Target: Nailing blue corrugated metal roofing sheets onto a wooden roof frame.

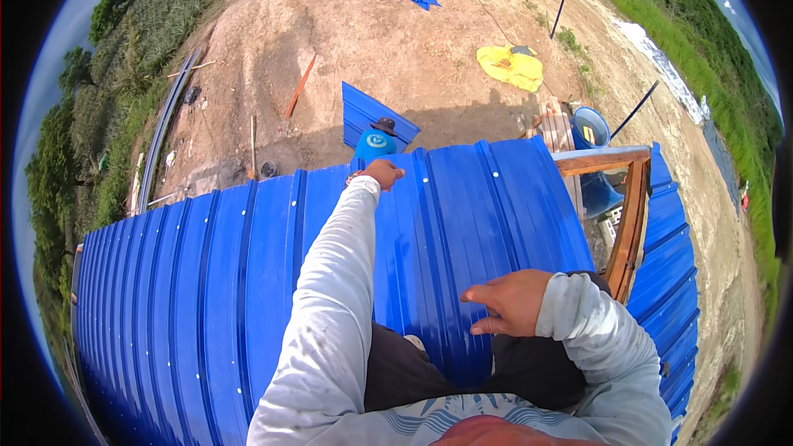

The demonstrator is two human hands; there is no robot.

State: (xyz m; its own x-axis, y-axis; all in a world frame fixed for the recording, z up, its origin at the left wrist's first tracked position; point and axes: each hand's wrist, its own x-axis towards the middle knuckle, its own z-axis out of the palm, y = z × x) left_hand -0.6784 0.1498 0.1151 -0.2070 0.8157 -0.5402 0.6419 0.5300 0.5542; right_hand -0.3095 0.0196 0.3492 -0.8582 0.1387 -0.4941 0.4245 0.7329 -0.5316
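Atop a roof of blue ribbed metal sheets (266, 268), a person crouches or sits with knees bent and both arms forward. Sheeting runs unbroken from the left end of the roof to the person's right side, with pale fastener heads (424, 181) dotted across it; this portion may be judged largely laid. At right, the timber frame (634, 227) encloses a bay with no sheet over it, through which a blue barrel (591, 128) partly shows; further blue sheeting (667, 239) lies beyond. Whether every sheet is fully fastened cannot be told.

Left hand (382, 173): arm extended nearly straight to the far eave, fingers curled narrowly; contact or a small held object cannot be determined. Right hand (508, 306): elbow bent, palm turned inward above the sheeting, index finger and thumb moderately apart with nothing visible between them. Below the eave, a co-worker in a turquoise shirt (376, 144) appears beside a loose blue sheet (363, 118).
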